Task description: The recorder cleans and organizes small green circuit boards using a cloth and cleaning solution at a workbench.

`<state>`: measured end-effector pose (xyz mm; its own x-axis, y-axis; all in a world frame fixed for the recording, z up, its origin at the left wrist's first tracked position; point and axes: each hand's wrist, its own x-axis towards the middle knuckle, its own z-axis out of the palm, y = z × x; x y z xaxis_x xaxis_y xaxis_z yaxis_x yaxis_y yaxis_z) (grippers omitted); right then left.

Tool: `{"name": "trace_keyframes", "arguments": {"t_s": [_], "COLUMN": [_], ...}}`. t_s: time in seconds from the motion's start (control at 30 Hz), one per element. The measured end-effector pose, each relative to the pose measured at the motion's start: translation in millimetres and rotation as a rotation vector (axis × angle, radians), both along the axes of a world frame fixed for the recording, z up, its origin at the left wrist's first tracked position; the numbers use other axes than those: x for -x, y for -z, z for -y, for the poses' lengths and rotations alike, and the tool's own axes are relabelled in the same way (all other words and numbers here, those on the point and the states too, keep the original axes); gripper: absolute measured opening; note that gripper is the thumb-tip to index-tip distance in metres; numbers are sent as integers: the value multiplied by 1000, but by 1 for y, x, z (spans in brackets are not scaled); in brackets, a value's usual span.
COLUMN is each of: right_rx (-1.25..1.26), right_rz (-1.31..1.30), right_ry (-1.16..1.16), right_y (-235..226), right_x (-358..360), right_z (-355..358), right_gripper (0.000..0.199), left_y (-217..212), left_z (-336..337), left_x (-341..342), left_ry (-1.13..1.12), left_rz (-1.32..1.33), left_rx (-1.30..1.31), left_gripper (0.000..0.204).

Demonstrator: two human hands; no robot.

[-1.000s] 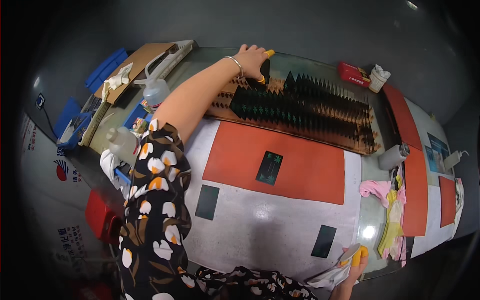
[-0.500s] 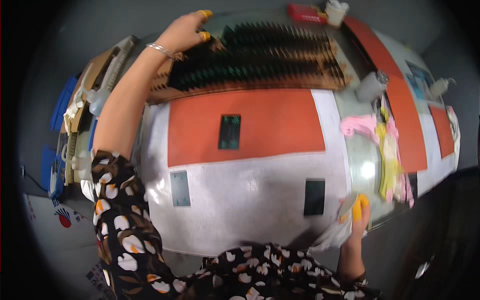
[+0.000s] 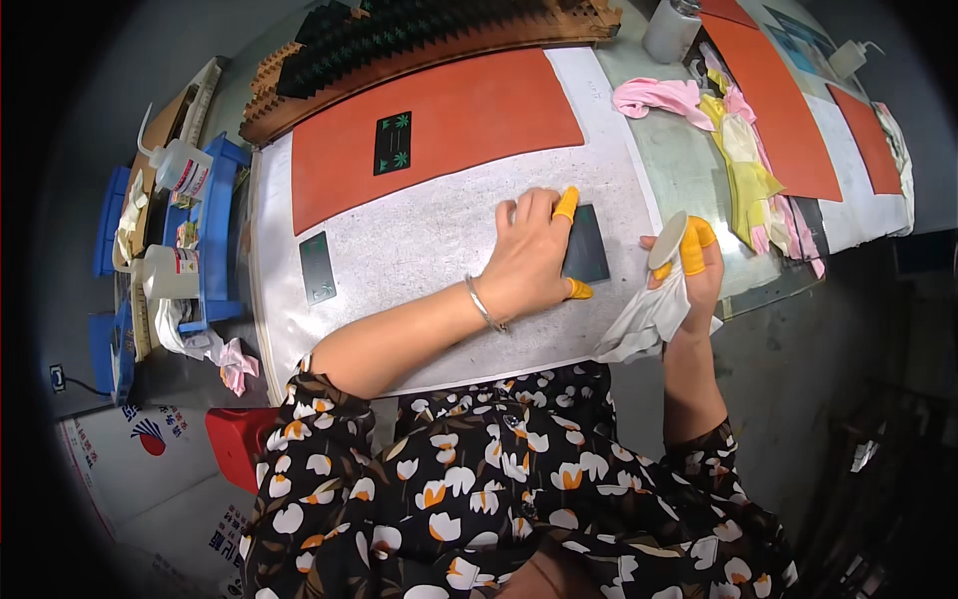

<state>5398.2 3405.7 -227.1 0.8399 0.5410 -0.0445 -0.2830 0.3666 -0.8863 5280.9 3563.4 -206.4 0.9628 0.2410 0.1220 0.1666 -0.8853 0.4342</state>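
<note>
My left hand, with yellow finger cots on thumb and forefinger, reaches across a white sheet. Its thumb and forefinger span a dark rectangular glass panel, gripping it at opposite edges while it lies on the sheet. To the right, my right hand, also in yellow finger cots, holds a round whitish disc with a white cloth hanging below it. A black panel with green leaf patterns lies on an orange-red mat. A greyish panel rests on the sheet at left.
At the far side stands a slotted brown rack holding several dark panels. Pink and yellow cloths lie at right, near a grey bottle. Squeeze bottles and a blue tray are at left, above a red stool.
My left hand has come back from the far rack to the dark panel at right. My right hand keeps the disc and cloth. The view has shifted toward my body.
</note>
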Motion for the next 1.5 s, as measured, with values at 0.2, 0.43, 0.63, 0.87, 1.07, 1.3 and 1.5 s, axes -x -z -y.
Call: {"name": "trace_keyframes", "arguments": {"t_s": [0.2, 0.43, 0.63, 0.87, 1.07, 1.3, 1.5], "right_rx": [31, 134, 174, 211, 258, 215, 321], "right_rz": [3, 34, -34, 10, 88, 70, 80], "right_ry": [-20, 3, 118, 133, 117, 155, 105], "right_y": [-6, -8, -12, 0, 0, -6, 8], "right_x": [-2, 1, 13, 6, 3, 8, 2], "right_z": [-6, -1, -4, -6, -9, -17, 1], "right_gripper": [22, 21, 18, 20, 21, 21, 24], "left_y": [-4, -63, -150, -134, -116, -116, -138], "left_z": [-5, -65, -267, -417, -424, -426, -383], "left_x": [0, 14, 20, -21, -50, -49, -18], "left_ry": [36, 53, -340, -390, -276, -207, -299], "left_rz": [52, 102, 231, -282, -493, -376, -5], "left_rx": [51, 178, -422, -650, -542, -565, -639], "left_gripper": [79, 87, 75, 72, 65, 62, 45]}}
